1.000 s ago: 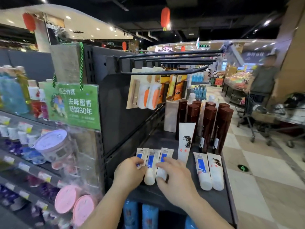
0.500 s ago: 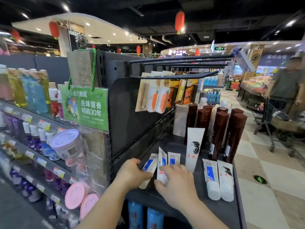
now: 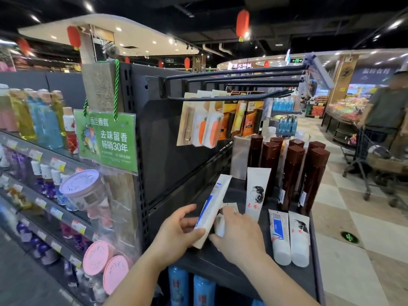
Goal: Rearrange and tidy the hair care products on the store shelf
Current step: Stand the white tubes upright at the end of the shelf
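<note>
On the dark end shelf (image 3: 242, 270) my left hand (image 3: 176, 235) grips a white tube with a blue stripe (image 3: 212, 208), tilted up off the shelf. My right hand (image 3: 238, 237) lies over another white tube (image 3: 220, 226) beside it, fingers curled on it. One white tube with a face print (image 3: 256, 191) stands upright behind them. Two more white tubes (image 3: 289, 237) lie side by side at the right. Several tall brown bottles (image 3: 293, 173) stand at the back.
Black peg hooks (image 3: 234, 85) jut out above with carded goods (image 3: 205, 127) hanging. A green sign (image 3: 108, 142) hangs at left beside shelves of bottles and pink-lidded jars (image 3: 106, 261). A person with a shopping cart (image 3: 375, 168) stands in the aisle at right.
My left hand has lifted one blue-striped tube from lying flat to a steep tilt. My right hand shifted over the neighbouring tubes. My view moved closer and to the left.
</note>
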